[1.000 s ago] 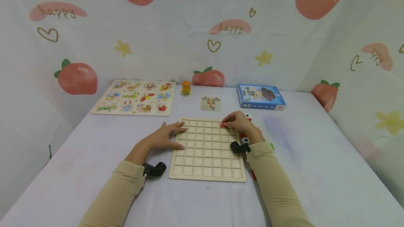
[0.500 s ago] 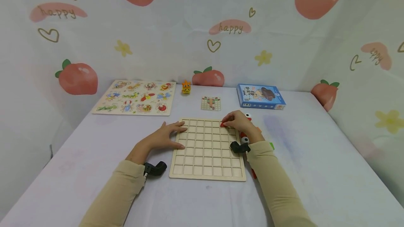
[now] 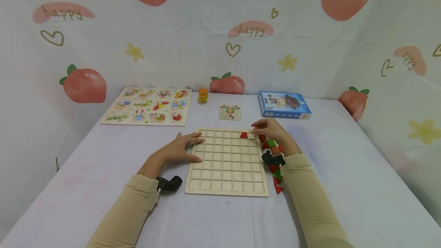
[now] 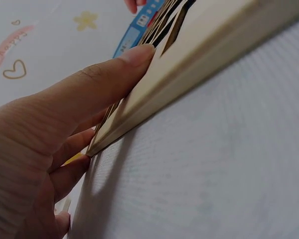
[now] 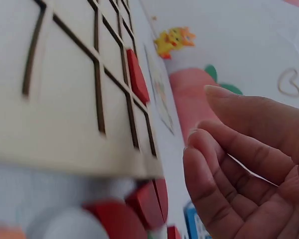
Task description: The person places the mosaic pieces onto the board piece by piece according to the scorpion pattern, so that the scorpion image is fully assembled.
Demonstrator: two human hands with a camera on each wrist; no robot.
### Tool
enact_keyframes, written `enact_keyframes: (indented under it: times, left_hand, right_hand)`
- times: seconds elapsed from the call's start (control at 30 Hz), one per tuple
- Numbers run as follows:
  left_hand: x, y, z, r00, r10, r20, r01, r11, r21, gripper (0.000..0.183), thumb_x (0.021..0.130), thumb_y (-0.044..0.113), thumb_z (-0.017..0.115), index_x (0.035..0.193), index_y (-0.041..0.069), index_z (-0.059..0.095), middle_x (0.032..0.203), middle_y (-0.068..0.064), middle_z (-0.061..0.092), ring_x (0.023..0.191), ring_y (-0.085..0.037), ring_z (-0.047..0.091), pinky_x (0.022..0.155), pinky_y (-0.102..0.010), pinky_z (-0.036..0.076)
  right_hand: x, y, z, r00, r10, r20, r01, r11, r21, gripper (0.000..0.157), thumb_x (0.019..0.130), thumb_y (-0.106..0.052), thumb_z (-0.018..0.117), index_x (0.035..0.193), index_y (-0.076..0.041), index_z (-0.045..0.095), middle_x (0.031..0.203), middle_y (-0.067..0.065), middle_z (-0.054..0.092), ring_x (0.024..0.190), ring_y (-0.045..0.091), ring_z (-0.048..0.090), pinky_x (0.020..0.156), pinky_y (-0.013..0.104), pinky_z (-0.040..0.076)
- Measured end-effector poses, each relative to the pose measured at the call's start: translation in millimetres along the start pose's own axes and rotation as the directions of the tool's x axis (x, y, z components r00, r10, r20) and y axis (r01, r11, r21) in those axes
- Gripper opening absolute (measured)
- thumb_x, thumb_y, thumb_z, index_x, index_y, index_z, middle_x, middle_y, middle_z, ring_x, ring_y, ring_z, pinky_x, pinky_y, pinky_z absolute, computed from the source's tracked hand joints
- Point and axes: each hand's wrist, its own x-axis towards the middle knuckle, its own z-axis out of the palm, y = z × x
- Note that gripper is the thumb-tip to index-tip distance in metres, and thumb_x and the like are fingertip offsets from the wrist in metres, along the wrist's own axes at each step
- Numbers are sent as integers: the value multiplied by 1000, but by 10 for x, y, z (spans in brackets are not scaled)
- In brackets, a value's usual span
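A pale wooden grid board (image 3: 217, 163) lies flat in the middle of the table in the head view. My left hand (image 3: 177, 150) rests along its left side, thumb and fingers spread at the rim. One red piece with a rounded corner (image 3: 244, 135) sits in a cell of the top row, near the right corner. Just off that corner is my right hand (image 3: 275, 132), its fingers loosely bent. The right wrist view shows nothing between thumb and fingertips. Under and beside this hand lie several red, green and orange pieces (image 3: 271, 143), partly hidden by the wrist.
Behind the board lies a small pattern card (image 3: 230, 112). A blue box (image 3: 284, 105) is at the back right. The back left holds a wooden insect puzzle (image 3: 146, 106), with a small orange toy figure (image 3: 203, 95) beside it.
My right hand has let go of the red piece, which stays in its cell, and has moved right beyond the board's corner. More loose pieces show now. The left hand keeps its place.
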Motion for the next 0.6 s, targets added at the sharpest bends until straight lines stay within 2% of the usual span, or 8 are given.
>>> enact_keyframes:
  times: [0.33,0.47,0.6]
  left_hand:
    - [-15,-10,3,1000,-4,-4,4,1000,-9,77,71,48,77,136,17,49,153,-3,29,145,-26,17,115,-52,-8]
    - [-10,-8,3,1000,0,-8,0,1000,-18,77,70,47,77,136,18,50,153,-3,29,144,-26,17,115,-52,-8]
    - [-7,-9,5,1000,1,-11,-1,1000,-23,77,70,46,78,136,17,50,153,-4,30,144,-27,18,115,-52,-9]
  right_hand:
    - [-66,241,-112,994,82,-71,-78,995,59,34,89,-16,62,119,0,61,114,20,63,93,21,61,80,31,53]
    - [-55,290,-94,994,87,-72,-84,996,44,32,89,-12,62,117,3,62,113,22,63,91,22,62,79,30,54]
    - [-50,278,-48,995,57,-87,-58,998,-16,30,88,-9,62,114,5,63,105,24,64,86,23,62,73,29,54]
